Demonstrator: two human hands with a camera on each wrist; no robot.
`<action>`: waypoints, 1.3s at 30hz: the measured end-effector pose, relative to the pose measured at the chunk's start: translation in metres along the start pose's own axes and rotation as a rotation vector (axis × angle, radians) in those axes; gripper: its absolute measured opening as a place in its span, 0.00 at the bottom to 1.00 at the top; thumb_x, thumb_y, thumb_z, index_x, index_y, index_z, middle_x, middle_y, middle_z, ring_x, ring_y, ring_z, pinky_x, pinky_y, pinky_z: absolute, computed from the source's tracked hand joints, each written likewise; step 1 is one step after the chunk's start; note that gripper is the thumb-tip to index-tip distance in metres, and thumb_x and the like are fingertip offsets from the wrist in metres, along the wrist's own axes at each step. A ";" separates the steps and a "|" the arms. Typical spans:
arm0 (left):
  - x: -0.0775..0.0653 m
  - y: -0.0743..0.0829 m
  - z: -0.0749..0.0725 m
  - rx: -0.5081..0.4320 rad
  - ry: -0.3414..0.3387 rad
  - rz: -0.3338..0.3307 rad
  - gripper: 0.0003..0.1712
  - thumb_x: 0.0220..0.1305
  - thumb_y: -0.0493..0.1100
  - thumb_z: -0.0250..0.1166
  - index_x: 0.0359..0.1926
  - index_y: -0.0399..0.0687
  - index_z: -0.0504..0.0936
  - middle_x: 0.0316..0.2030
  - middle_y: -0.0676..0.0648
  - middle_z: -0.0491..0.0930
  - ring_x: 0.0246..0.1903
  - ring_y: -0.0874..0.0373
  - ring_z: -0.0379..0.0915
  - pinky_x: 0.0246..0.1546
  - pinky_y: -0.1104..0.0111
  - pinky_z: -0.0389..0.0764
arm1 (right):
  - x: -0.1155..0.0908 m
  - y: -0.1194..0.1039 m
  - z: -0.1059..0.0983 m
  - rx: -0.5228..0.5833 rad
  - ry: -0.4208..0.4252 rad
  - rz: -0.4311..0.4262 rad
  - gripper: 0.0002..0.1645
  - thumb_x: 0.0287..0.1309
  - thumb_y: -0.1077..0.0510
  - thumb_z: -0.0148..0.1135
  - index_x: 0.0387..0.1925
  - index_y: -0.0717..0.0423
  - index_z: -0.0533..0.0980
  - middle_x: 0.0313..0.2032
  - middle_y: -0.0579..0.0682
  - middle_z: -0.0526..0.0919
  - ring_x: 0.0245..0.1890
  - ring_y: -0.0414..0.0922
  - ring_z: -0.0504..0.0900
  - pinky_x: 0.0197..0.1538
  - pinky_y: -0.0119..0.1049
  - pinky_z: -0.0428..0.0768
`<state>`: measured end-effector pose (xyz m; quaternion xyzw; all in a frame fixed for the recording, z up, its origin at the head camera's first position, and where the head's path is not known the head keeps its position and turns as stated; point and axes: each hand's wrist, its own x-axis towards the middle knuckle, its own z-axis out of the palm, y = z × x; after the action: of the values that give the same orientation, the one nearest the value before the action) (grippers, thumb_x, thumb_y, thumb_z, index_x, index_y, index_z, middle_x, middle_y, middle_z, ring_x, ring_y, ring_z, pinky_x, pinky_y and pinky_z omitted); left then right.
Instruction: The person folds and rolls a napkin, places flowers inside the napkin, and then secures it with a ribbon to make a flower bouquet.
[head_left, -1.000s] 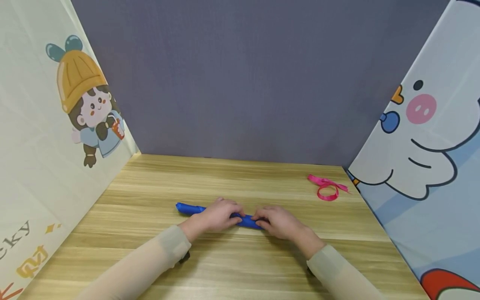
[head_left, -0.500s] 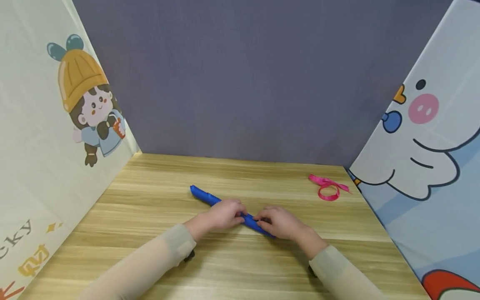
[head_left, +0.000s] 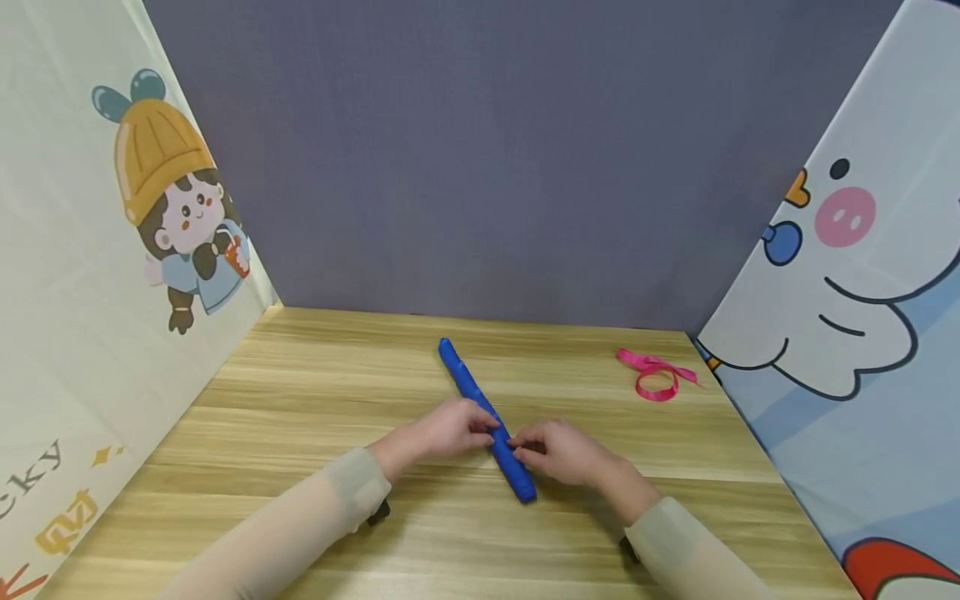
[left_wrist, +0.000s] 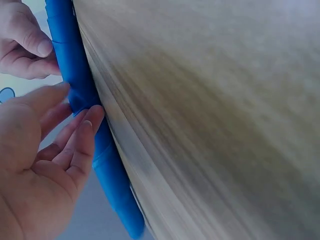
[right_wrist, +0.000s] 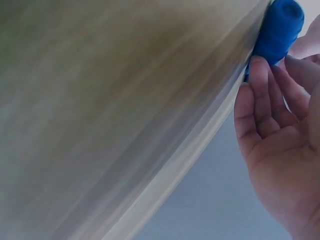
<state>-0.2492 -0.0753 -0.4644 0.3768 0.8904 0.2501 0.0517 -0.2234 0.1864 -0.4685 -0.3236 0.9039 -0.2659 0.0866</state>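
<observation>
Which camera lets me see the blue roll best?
The head view: the blue roll shows both its ends there, with only part of its middle hidden. The left wrist view shows it closer, but the picture's top edge cuts it off. The right wrist view shows just one end.
</observation>
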 end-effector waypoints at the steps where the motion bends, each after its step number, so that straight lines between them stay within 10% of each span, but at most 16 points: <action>1: 0.000 0.001 0.000 -0.011 -0.007 -0.017 0.16 0.74 0.43 0.74 0.57 0.41 0.92 0.46 0.46 0.93 0.43 0.60 0.86 0.46 0.71 0.84 | 0.000 0.000 0.001 0.002 -0.003 -0.003 0.15 0.77 0.51 0.68 0.57 0.52 0.90 0.50 0.45 0.93 0.45 0.34 0.86 0.48 0.34 0.85; 17: -0.006 0.002 0.006 -0.043 0.033 0.037 0.23 0.67 0.45 0.80 0.56 0.35 0.90 0.39 0.43 0.88 0.36 0.57 0.83 0.38 0.76 0.80 | -0.006 -0.001 0.001 0.023 -0.033 -0.098 0.19 0.77 0.52 0.68 0.61 0.55 0.87 0.54 0.50 0.92 0.53 0.43 0.90 0.57 0.40 0.88; 39: -0.014 0.004 0.011 -0.142 0.007 0.034 0.23 0.63 0.47 0.83 0.53 0.38 0.89 0.40 0.45 0.89 0.37 0.59 0.85 0.39 0.76 0.83 | -0.012 -0.003 0.003 0.070 -0.084 -0.063 0.16 0.77 0.52 0.68 0.59 0.52 0.89 0.53 0.47 0.92 0.44 0.31 0.83 0.50 0.32 0.84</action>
<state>-0.2341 -0.0783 -0.4734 0.3862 0.8642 0.3146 0.0709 -0.2111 0.1908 -0.4691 -0.3597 0.8790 -0.2861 0.1272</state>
